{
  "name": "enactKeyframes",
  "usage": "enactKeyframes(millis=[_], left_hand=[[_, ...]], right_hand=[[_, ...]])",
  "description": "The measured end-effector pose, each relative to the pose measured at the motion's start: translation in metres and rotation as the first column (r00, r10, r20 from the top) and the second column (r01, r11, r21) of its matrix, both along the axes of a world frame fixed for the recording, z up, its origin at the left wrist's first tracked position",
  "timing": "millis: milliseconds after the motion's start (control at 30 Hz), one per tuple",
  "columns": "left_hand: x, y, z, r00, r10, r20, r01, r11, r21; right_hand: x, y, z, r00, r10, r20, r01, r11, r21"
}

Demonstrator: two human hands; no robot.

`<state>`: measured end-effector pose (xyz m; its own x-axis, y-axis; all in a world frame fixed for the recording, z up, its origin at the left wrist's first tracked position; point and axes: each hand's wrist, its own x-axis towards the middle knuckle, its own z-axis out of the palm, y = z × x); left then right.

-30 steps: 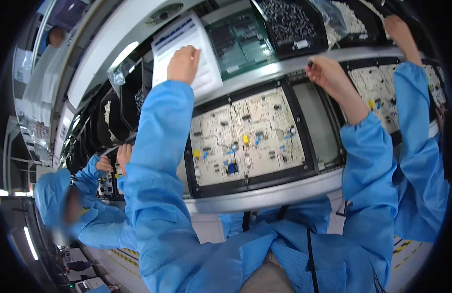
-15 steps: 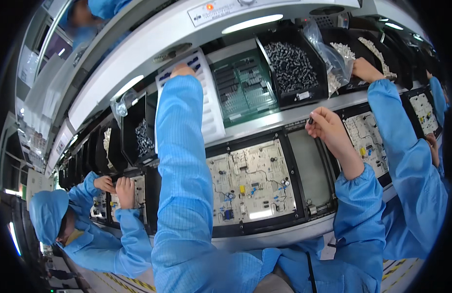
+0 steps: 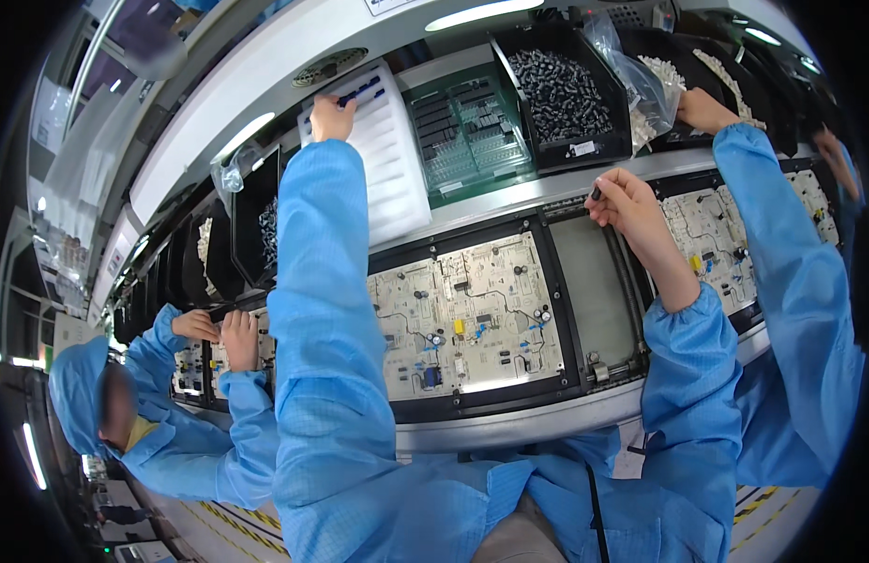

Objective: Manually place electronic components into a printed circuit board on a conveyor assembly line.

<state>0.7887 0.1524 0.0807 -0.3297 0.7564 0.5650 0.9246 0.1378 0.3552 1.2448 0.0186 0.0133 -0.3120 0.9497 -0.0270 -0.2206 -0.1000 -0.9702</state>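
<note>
Beyond the circuit board (image 3: pixel 472 310), a white tray (image 3: pixel 389 178) runs lengthwise front to back, its blue parts (image 3: pixel 367 87) nearest the left hand (image 3: pixel 332 118), whose grip is unclear, as the right hand (image 3: pixel 626 204), well apart, pinches a small black part (image 3: pixel 596 193).

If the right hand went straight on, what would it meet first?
The right hand would probably meet the silver ledge first, then the black bin beyond; height is unclear, so it might pass over.

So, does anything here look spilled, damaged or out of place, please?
Nothing visibly spilled or damaged. Only the clear plastic bag seems slightly untidy, because it lies crumpled beside the bin of black parts.
</note>
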Motion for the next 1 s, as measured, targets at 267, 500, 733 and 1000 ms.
enactKeyframes(millis=[267, 500, 733, 1000], left_hand=[[0.109, -0.162, 0.042, 0.774, -0.576, 0.263, 0.578, 0.813, 0.079], [0.167, -0.250, 0.049, 0.702, -0.663, 0.260, 0.649, 0.746, 0.151], [0.195, -0.301, 0.060, 0.744, -0.668, -0.012, 0.666, 0.741, 0.088], [0.220, -0.318, -0.002, 0.624, -0.616, 0.482, 0.747, 0.651, -0.136]], right_hand=[[-0.003, 0.005, -0.008, 0.998, 0.037, 0.048, -0.038, 0.999, 0.014], [-0.006, 0.011, -0.018, 0.988, 0.064, 0.138, -0.060, 0.998, -0.035], [0.001, 0.016, -0.028, 0.990, 0.046, 0.137, -0.044, 0.999, -0.015], [-0.008, -0.016, -0.004, 0.985, 0.049, 0.167, -0.087, 0.969, 0.229]])
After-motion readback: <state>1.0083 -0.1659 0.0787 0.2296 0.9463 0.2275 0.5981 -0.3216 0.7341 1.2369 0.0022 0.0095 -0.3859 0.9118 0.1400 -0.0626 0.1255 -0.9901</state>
